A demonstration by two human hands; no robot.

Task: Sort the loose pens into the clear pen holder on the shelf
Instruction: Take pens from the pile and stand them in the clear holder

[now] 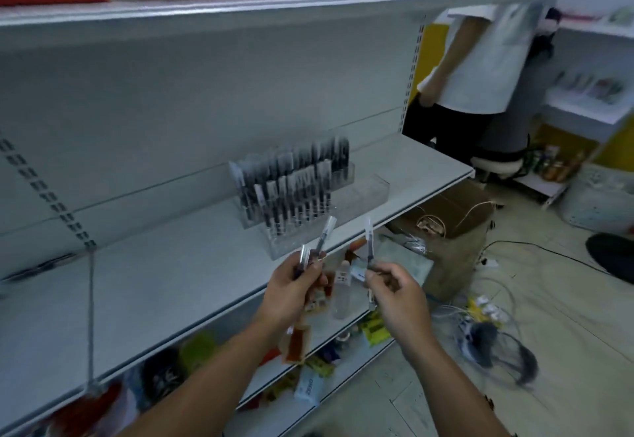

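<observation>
My left hand [295,287] is curled round two slim pens [322,237] with clear caps and dark barrels. My right hand [394,294] pinches a third pen [369,241] upright between thumb and fingertips (all rather blurred). Just beyond, on the smooth grey metal shelf [164,265], stands the clear pen holder [363,193], a stepped plastic rack with rows of similar pens upright in it.

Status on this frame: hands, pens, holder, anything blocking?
Left hand grips several pens. Right hand pinches one pen. Clear pen holder on shelf part-filled, one end empty. Path to it open.
</observation>
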